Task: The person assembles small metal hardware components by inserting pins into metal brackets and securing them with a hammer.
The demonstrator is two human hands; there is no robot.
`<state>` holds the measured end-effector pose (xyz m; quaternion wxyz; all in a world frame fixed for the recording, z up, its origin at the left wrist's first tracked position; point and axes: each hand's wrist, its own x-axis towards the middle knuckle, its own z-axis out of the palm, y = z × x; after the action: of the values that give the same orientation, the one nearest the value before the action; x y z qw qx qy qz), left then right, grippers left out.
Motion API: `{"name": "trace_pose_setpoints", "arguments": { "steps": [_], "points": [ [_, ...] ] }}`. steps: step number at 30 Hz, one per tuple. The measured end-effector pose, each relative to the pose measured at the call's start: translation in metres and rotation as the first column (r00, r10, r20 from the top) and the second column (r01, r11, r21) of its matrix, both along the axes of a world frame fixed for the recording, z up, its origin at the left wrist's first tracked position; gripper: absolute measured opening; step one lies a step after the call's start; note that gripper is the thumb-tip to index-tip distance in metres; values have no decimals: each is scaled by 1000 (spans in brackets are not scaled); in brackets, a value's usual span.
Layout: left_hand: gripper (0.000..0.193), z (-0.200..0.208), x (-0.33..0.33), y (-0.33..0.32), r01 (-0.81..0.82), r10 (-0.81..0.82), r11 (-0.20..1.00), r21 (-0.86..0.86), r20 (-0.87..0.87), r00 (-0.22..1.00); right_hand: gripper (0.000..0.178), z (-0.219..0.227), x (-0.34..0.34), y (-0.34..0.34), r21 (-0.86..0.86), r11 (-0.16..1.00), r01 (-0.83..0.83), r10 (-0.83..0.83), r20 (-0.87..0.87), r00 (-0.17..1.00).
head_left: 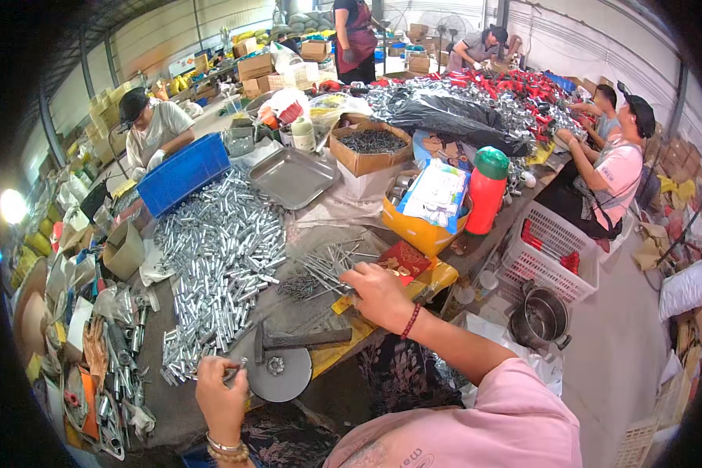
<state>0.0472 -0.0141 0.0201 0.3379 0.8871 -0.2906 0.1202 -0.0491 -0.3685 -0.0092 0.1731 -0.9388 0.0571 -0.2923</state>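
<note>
My left hand [221, 394] is closed in a pinch at the near table edge, with a small silvery metal piece [243, 363] showing at its fingertips. Just right of it lies a round grey metal plate [287, 377], carrying a small toothed metal part [275, 364]. A hammer [308, 338] rests across the plate's far side. Farther right, my right hand [381, 295] reaches over the ends of a loose bundle of thin metal rods [331, 265]; its fingers are curled, and what lies inside them is hidden. Small dark pins [298, 287] lie beside the rods.
A big heap of silvery metal sleeves [218, 265] spreads left of centre, below a blue bin [183, 174]. Beyond are a metal tray [295, 178], a carton of dark screws [370, 142], a yellow box [421, 226] and a red bottle [487, 195]. Several people work around the tables.
</note>
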Motion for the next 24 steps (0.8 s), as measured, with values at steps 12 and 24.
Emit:
{"name": "trace_pose_setpoints", "arguments": {
  "steps": [12, 24],
  "points": [
    [21, -2, -27, -12, 141, -141, 990, 8, -36, 989, 27, 30, -3, -6, -97, 994, 42, -35, 76, 997],
    [16, -4, -31, -13, 148, -149, 988, -46, -28, 988, 29, 74, -12, 30, -68, 943, -327, 303, -240, 922]
  ]
}}
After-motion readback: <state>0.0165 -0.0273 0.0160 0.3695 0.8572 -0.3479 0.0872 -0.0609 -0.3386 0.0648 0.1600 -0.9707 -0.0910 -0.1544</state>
